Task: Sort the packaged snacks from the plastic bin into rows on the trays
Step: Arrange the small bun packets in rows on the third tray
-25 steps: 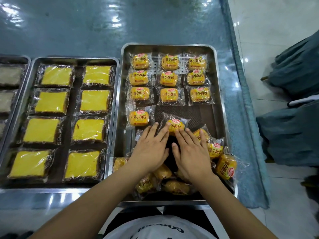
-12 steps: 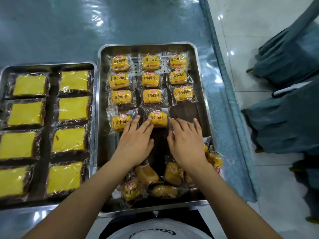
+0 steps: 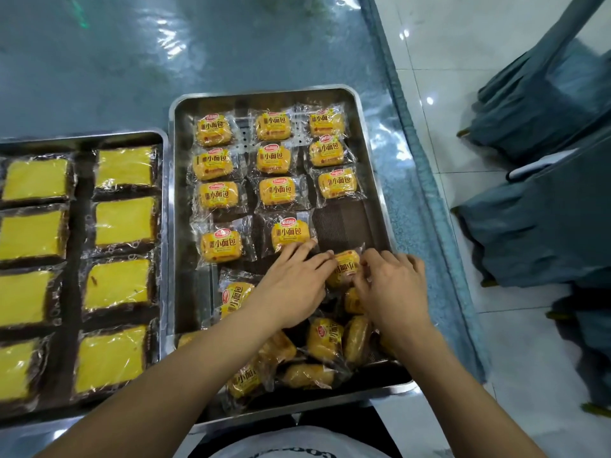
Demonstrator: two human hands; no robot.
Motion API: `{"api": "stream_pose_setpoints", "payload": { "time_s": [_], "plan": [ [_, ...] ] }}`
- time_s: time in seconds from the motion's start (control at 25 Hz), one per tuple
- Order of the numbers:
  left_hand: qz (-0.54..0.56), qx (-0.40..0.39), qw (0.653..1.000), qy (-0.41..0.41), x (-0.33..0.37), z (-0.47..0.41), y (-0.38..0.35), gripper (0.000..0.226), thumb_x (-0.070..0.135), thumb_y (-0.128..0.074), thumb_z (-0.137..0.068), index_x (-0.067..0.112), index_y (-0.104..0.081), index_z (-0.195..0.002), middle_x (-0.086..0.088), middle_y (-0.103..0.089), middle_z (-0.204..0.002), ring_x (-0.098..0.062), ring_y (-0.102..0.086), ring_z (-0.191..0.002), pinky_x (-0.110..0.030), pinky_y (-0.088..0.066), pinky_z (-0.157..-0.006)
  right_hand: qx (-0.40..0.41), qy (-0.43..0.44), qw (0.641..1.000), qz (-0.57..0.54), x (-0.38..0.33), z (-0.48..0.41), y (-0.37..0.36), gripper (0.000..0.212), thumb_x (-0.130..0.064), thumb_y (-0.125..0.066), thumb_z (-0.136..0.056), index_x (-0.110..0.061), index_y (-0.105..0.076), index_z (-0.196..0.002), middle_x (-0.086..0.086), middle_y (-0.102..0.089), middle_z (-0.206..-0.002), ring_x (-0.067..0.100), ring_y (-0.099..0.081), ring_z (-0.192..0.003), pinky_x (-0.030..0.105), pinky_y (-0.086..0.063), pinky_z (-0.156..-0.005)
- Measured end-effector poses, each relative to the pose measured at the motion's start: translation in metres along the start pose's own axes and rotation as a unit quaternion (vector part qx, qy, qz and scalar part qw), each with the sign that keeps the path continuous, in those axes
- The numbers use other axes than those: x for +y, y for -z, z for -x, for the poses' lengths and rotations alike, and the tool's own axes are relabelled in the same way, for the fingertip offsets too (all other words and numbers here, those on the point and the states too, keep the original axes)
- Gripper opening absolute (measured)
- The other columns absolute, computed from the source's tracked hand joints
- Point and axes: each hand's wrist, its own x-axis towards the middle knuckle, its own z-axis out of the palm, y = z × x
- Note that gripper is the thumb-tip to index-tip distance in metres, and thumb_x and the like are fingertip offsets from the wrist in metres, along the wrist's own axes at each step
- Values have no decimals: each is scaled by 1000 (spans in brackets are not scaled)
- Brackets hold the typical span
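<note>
Head view, steeply downward, close over tray (image 3: 344, 223)

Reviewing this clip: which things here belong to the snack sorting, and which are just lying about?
Job: right tray; rowed bread packets; loose packets; one packet, pinched by the right hand, touched by the left hand; left tray; cake packets.
Lying about: table cover; cloth-covered chairs; floor tiles.

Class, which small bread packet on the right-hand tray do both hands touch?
The packet just below the fourth row's empty right-hand spot: the left hand touches it and the right hand pinches it. The others lie in rows or piled.
</note>
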Motion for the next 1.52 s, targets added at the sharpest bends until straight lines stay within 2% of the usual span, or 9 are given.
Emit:
{"api": "stream_pose_setpoints", "payload": {
  "time_s": [0.32,0.52,0.72,0.88,1.0,1.12,1.2,1.28,1.52],
  "plan": [
    [6,2,1000,21,5,-7,-6,59,36,-36,-101,18,-25,-156,-4,-30,-161,-28,-9,-153,-44,-1,-124,-46,15,998,42,-15,6,-8,45,-38,-35,-97,-21,-71,-76,-1,-72,-79,25,-63,-92,54,-25,-107],
    [12,12,999,35,7,-7,-10,64,34,-38,-100,12,-21,-157,-8,-36,-156,-30,-16,-149,-45,-7,-124,-59,18,998,26,-16,3,-17,56,-41,-22,-96,-14,-68,-112,2,-72,-112,25,-53,-131,64,-4,-118],
    [30,20,999,27,9,-10,-5,66,33,-42,-96,6,-27,-155,-12,-44,-145,-31,-27,-142,-43,-12,-122,-57,18,998,7,-10,-21,-18,62,-40,-22,-94,-11,-60,-134,7,-65,-130,31,-47,-136,64,-9,-119],
    [65,9,998,8,17,-16,-7,62,31,-45,-93,6,-36,-150,-9,-48,-143,-29,-29,-140,-42,-15,-121,-66,26,997,-8,-6,-32,-21,49,-32,-41,-97,-19,-50,-143,6,-55,-140,32,-42,-138,63,-11,-119],
    [93,-7,996,2,21,-17,-8,58,30,-46,-95,10,-38,-148,-6,-47,-146,-29,-24,-144,-42,-14,-121,-29,27,999,-12,1,-36,-24,51,-20,-56,-90,-19,-53,-141,7,-55,-141,32,-43,-137,59,-15,-121],
    [86,29,996,9,17,-14,-4,49,27,-48,-96,16,-42,-143,-2,-47,-144,-27,-29,-140,-42,-19,-119,27,20,999,-19,1,-30,-19,37,-13,-61,-86,-14,-62,-123,9,-63,-121,33,-54,-121,54,-27,-117],
    [63,65,995,33,12,-15,1,50,24,-49,-96,18,-41,-144,-2,-41,-150,-27,-29,-141,-43,-20,-119,44,31,998,-13,-2,-16,-18,21,-18,-58,-86,-15,-67,-104,6,-67,-103,30,-59,-108,51,-31,-115],
    [38,63,996,41,7,-20,3,55,25,-48,-97,21,-34,-150,-2,-30,-159,-29,-21,-147,-45,-14,-122,34,36,999,-6,-5,-5,-20,22,-25,-53,-88,-17,-71,-98,1,-70,-100,26,-60,-109,51,-27,-117],
    [16,34,998,50,8,-22,-6,64,36,-44,-99,26,-21,-158,-3,-16,-166,-31,-5,-153,-48,1,-123,-24,-2,995,93,-10,-7,-24,53,-35,-39,-97,-11,-55,-141,5,-56,-145,25,-40,-144,63,3,-120]
  ]
}}
